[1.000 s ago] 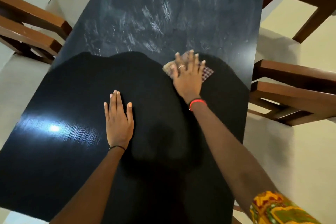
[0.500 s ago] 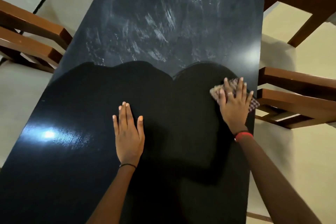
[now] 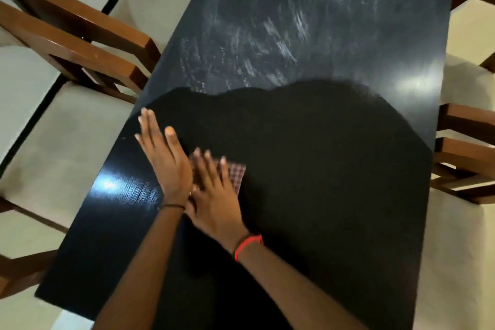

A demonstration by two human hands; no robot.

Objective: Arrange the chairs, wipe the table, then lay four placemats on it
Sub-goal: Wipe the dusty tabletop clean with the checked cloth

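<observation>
Checked cloth (image 3: pixel 237 172) lies on the near half of the table (image 3: pixel 334 195), pressed flat under the right hand (image 3: pixel 214 195), fingers straight and slightly spread. Left hand (image 3: pixel 163 158) is just beside it, fingers together and flat. Risk: hands collide and the cloth bunches. Far half is streaked and could get missed. Chairs (image 3: pixel 80 21) sit close.

This was a dining area in what looked like a home. A long, glossy black counter (image 3: pixel 334 195) had brown wooden left chairs (image 3: pixel 80 19) and right chairs (image 3: pixel 468 149) drawn up along both long sides, each with a cream padded seat (image 3: pixel 67 128). A checked cloth (image 3: pixel 237 173) lay on the counter, and pale smears (image 3: pixel 270 27) streaked its far half.
</observation>
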